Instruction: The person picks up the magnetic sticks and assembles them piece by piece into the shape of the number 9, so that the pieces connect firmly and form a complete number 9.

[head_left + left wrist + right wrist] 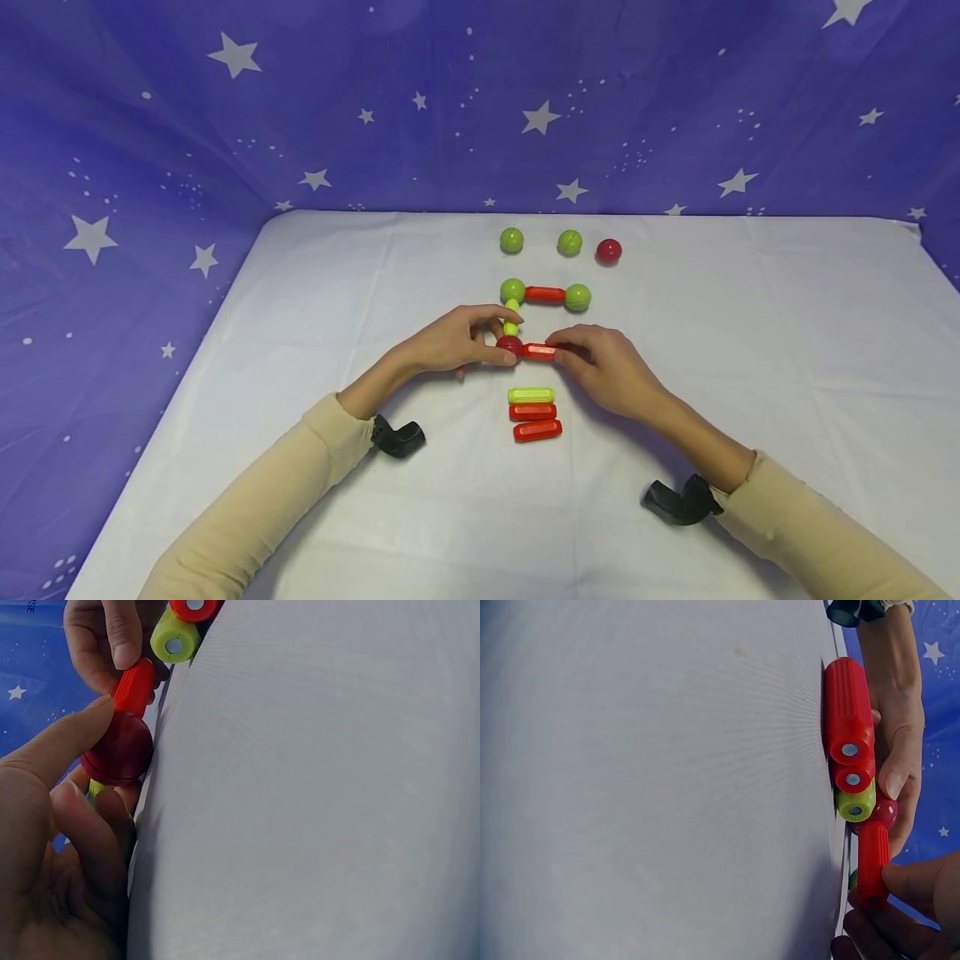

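My left hand (pixel 467 337) holds a dark red ball (pixel 509 347) between thumb and fingers. From that ball a yellow-green rod (pixel 512 318) runs back to a green ball (pixel 513 291). A red rod (pixel 545 295) links this green ball to another green ball (pixel 577 297) on its right. My right hand (pixel 606 365) pinches the outer end of a second red rod (pixel 538 352), whose other end meets the dark red ball. In the left wrist view the ribbed red rod (pixel 135 688) lines up with the ball (pixel 120 748).
Nearer me lie a loose yellow-green rod (pixel 531 396) and two red rods (pixel 537 430), side by side, with metal discs in their ends. Toward the back edge sit two loose green balls (pixel 512 241) and a red ball (pixel 609 252). A starry blue cloth (pixel 480 108) hangs behind the white table (pixel 360 275).
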Motion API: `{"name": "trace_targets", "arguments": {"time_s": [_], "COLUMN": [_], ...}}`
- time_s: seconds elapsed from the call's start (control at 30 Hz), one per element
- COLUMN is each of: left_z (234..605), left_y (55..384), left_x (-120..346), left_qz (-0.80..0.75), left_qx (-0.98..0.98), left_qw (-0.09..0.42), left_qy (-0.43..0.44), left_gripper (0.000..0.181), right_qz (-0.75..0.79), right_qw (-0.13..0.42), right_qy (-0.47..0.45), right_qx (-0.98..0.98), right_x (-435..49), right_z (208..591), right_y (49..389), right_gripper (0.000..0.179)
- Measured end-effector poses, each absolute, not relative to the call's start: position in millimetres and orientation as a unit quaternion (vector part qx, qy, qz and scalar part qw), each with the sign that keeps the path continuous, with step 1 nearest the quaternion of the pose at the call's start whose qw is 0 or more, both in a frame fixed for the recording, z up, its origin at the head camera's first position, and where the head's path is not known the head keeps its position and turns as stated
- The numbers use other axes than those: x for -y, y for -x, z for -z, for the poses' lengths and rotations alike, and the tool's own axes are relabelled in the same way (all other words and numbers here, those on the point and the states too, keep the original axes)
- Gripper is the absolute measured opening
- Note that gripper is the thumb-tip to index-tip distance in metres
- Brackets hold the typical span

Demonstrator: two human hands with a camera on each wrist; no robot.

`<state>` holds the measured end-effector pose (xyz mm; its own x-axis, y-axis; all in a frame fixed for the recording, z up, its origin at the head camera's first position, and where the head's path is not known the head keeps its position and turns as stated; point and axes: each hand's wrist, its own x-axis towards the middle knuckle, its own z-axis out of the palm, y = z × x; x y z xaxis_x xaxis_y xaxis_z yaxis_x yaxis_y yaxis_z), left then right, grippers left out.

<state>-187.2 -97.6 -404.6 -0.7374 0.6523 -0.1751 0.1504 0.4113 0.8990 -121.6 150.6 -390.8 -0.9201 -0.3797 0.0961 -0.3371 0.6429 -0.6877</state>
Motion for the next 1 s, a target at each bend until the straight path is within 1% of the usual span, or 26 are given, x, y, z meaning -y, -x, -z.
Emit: {"name": "trace_targets", "arguments": {"time_s": [0.33, 0.77, 1.0], "left_z": [406.3, 406.0, 406.1], "left_y": [188.0, 188.0, 187.7], "left_x": [98.2, 97.4, 97.5], "left_qz": [-0.484, -0.481, -0.483], "left_qx": [-0.795, -0.798, -0.797], "left_qw": [0.261, 0.261, 0.263], "left_qy": [-0.255, -0.254, -0.252], "left_gripper": [0.053, 0.053, 0.053], "right_qz": [0.377, 0.369, 0.380], "right_qw": [0.023, 0.030, 0.019], "right_qy": [0.184, 0.178, 0.182], "right_qx": [-0.907, -0.912, -0.907], "right_x": [-152.6, -154.5, -163.7], "right_z": [390.9, 391.3, 389.3], "right_y": [121.3, 120.2, 119.2], "right_gripper": [0.022, 0.024, 0.023]}}
